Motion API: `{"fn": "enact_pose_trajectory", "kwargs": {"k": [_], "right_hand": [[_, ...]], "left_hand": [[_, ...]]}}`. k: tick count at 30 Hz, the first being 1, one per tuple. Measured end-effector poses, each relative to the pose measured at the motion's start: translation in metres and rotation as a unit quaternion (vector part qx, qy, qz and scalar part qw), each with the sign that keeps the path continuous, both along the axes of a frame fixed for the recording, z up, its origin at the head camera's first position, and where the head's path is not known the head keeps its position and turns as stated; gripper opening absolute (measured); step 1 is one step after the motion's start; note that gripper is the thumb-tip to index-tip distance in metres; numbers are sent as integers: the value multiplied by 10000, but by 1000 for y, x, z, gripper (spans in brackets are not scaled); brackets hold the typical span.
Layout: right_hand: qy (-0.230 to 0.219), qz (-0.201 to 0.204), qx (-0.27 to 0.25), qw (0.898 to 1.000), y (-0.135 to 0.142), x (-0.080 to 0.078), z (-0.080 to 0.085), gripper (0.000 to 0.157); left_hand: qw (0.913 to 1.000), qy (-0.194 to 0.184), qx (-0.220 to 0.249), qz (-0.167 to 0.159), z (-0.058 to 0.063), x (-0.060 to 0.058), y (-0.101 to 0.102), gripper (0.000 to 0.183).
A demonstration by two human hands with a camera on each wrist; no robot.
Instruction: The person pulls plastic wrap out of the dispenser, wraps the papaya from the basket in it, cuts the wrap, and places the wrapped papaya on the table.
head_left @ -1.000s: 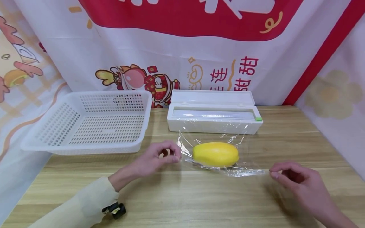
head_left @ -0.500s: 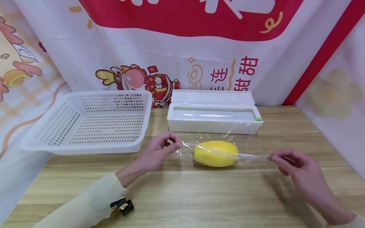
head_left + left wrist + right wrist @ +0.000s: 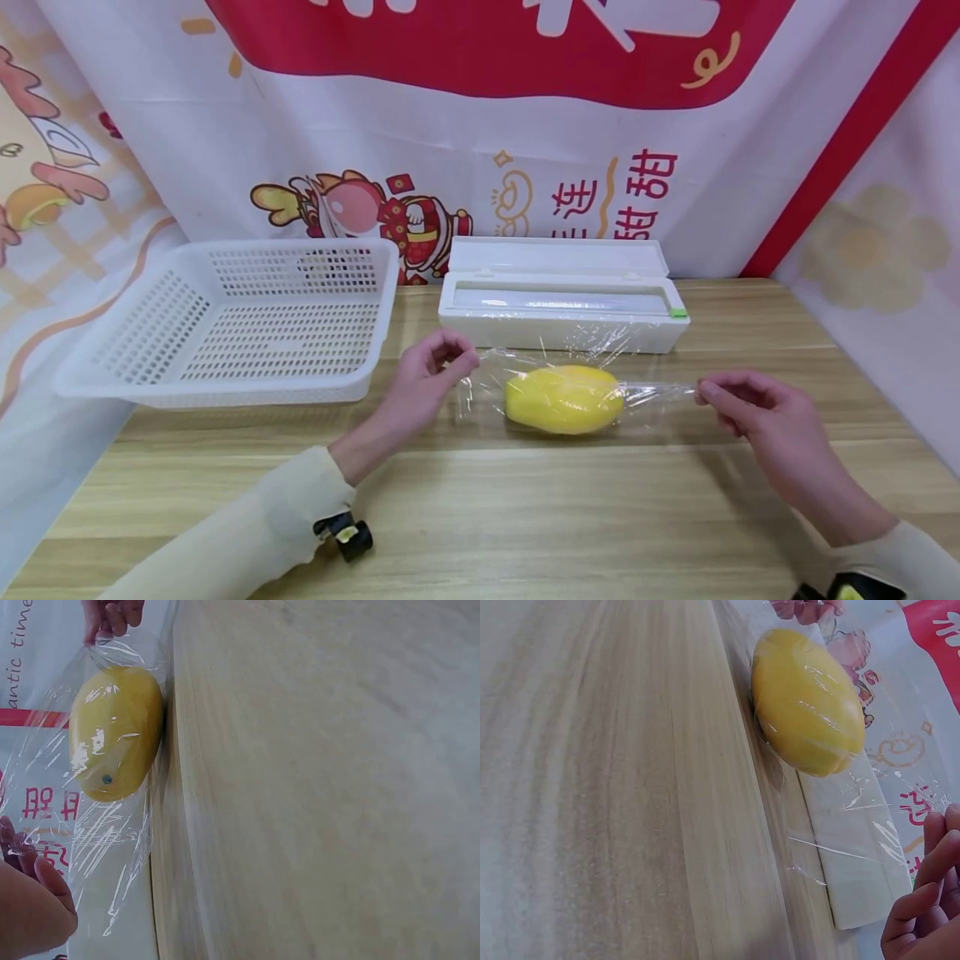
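Observation:
A yellow oblong fruit (image 3: 564, 402), looking like a papaya or mango, lies on the table with clear plastic wrap (image 3: 660, 393) draped over it. Left of the fruit, my left hand (image 3: 427, 371) pinches one corner of the wrap between thumb and fingers. My right hand (image 3: 765, 417) pinches the opposite corner, the film gathered to a point at the fingertips. In the left wrist view the film covers the fruit (image 3: 116, 735) and fans toward my left hand (image 3: 34, 900). The right wrist view shows my right hand (image 3: 930, 892) at the film's edge.
Behind the fruit stands a white wrap dispenser box (image 3: 562, 333), its lid (image 3: 558, 254) raised and a green slider (image 3: 678, 313) at its right end. A white perforated basket (image 3: 360, 387) sits at the back left. A printed cloth (image 3: 465, 125) hangs behind the wooden table (image 3: 570, 517).
Both hands have moved away from me toward the box, drawing the wrap's near edge up and over the fruit. The fruit has shifted very slightly back.

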State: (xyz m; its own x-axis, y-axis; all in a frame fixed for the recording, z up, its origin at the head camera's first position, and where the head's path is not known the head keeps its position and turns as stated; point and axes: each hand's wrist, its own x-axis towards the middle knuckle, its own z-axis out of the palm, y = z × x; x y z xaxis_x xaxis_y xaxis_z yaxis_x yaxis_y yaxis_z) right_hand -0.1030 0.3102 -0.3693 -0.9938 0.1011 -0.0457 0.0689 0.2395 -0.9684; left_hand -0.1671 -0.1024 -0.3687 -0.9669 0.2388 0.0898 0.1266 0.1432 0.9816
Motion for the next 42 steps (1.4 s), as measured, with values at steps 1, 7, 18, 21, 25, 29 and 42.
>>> {"fn": "enact_pose_trajectory", "kwargs": {"k": [1, 7, 18, 21, 25, 29, 42], "right_hand": [[-4, -8, -124, 9999, -1, -2, -1, 15], [-164, -26, -490, 9987, -5, -14, -5, 13], [-614, -187, 88, 9979, -4, -35, -11, 21], [-655, -184, 332, 9971, -4, -40, -16, 17], [-662, -204, 775, 9946, -6, -44, -21, 21], [-583, -178, 1106, 9920, -8, -48, -26, 26], [-441, 321, 2103, 9761, -16, -52, -30, 32]], "left_hand": [[9999, -75, 46, 90, -1, -1, 1, 15], [9967, -517, 199, 593, -5, -8, 7, 18], [9909, -1028, 304, 817, -14, -21, 13, 19], [9895, -1139, 167, 877, -19, -25, 15, 19], [9880, -1169, -139, 997, -22, -27, 17, 17], [9860, -1136, -481, 1118, -24, -27, 19, 16], [9817, -1066, -1282, 918, -21, -26, 23, 12]]}}
